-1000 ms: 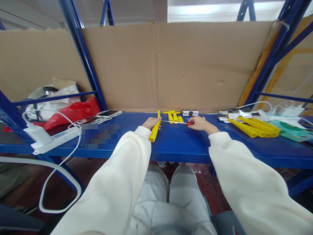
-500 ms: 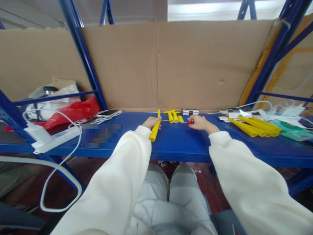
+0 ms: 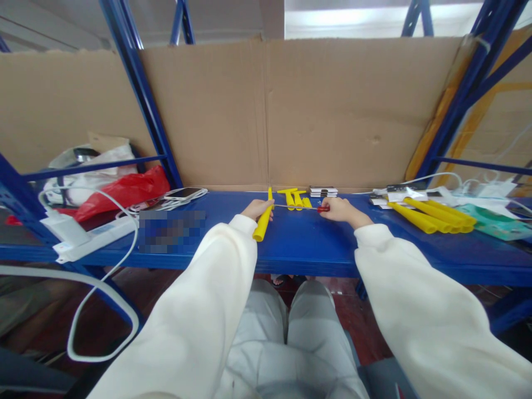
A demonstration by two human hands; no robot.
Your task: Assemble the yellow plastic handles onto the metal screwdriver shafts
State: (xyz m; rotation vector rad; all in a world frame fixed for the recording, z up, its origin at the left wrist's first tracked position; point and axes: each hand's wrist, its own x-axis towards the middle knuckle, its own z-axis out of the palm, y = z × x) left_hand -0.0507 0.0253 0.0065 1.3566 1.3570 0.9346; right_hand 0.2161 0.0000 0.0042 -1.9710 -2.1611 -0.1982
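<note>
My left hand point(image 3: 258, 209) is closed around a yellow tapered tube point(image 3: 261, 227), its wide end tilted toward me over the blue shelf top. In my right hand point(image 3: 336, 209) is the red handle of a screwdriver point(image 3: 299, 207), whose thin metal shaft runs left and meets the side of the tube at my left fingers. The exact contact at the tip is too small to make out. Behind the shaft lie several yellow T-shaped pieces point(image 3: 291, 198). Beyond my right hand sits a stack of small black and white boxes point(image 3: 323, 191).
Several yellow tapered tubes point(image 3: 432, 215) lie at the right beside a green packet point(image 3: 492, 220). On the left are a white power strip point(image 3: 97, 235), a phone point(image 3: 183, 193), cables and a red bag point(image 3: 124, 191). Cardboard point(image 3: 324, 111) walls off the back between blue posts.
Almost nothing differs. Both hands keep their hold on the tube and the screwdriver in the same place; the view has shifted very slightly.
</note>
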